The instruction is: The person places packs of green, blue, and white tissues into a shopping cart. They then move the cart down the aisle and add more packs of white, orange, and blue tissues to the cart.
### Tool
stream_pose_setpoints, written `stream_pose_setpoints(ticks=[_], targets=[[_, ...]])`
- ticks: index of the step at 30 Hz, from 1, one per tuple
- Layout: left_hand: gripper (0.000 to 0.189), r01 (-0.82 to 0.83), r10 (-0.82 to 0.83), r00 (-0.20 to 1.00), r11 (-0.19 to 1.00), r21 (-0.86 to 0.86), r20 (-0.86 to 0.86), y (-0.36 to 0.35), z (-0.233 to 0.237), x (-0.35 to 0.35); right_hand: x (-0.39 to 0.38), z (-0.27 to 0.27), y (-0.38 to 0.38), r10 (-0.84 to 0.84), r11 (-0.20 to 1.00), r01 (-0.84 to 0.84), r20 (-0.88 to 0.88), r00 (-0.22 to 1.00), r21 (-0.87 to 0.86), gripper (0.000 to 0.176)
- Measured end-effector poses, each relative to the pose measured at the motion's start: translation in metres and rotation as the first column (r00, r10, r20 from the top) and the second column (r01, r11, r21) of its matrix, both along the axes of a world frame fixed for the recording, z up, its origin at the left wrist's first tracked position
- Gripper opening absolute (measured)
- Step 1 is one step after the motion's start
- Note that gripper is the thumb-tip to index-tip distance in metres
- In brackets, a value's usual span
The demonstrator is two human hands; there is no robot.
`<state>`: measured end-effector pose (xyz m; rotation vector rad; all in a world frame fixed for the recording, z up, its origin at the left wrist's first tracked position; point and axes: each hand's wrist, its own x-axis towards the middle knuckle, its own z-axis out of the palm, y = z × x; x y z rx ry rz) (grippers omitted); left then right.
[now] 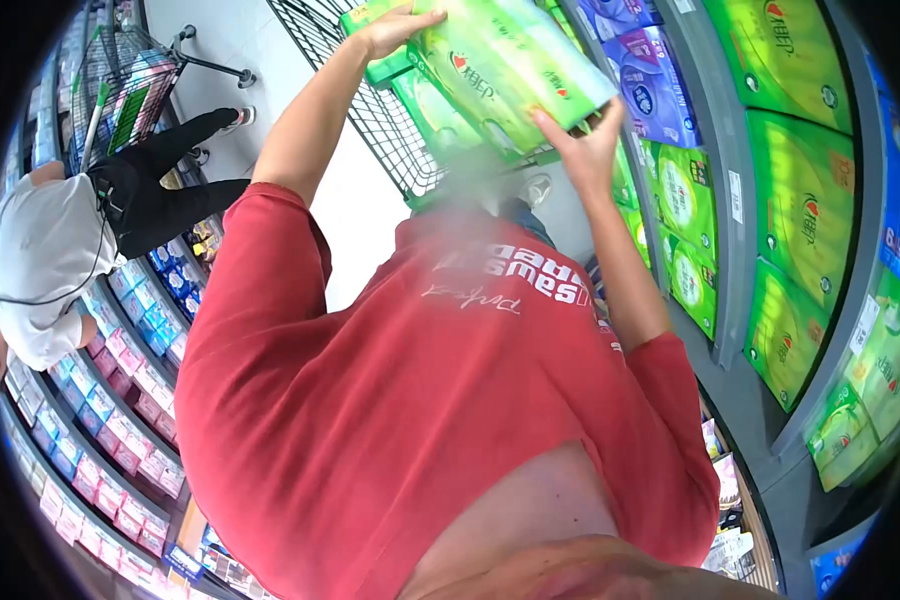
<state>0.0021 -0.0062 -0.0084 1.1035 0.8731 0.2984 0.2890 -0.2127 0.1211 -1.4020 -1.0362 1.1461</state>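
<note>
Both my arms reach forward in red sleeves. My left hand grips the far top edge of a large green pack of tissue paper. My right hand supports the pack's near lower corner from underneath. The pack is tilted and held just above a wire shopping cart. More green packs lie in the cart beneath it. My red shirt fills the middle of the view.
Shelves on the right hold big green packs and purple-blue packs. On the left, shelves carry several small pink and blue packs. A person in a white top bends there beside another loaded cart.
</note>
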Motion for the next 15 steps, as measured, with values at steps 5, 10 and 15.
stream_pose_setpoints(ticks=[5,10,15], targets=[[0.087,-0.278,0.262,0.956,0.953,-0.124,-0.129,-0.012,-0.011,0.009,-0.041,-0.072,0.023,-0.052,0.998,0.068,0.571,0.819,-0.006,0.096],[0.089,-0.531,0.508,0.847,0.823,-0.201,-0.155,0.002,-0.064,0.039,-0.050,-0.107,0.030,0.006,0.998,0.035,0.670,0.743,-0.048,0.100],[0.096,-0.502,0.510,0.860,0.832,-0.234,-0.034,0.018,-0.072,0.063,-0.054,-0.138,0.024,0.001,0.996,0.072,0.828,0.561,-0.050,0.097]])
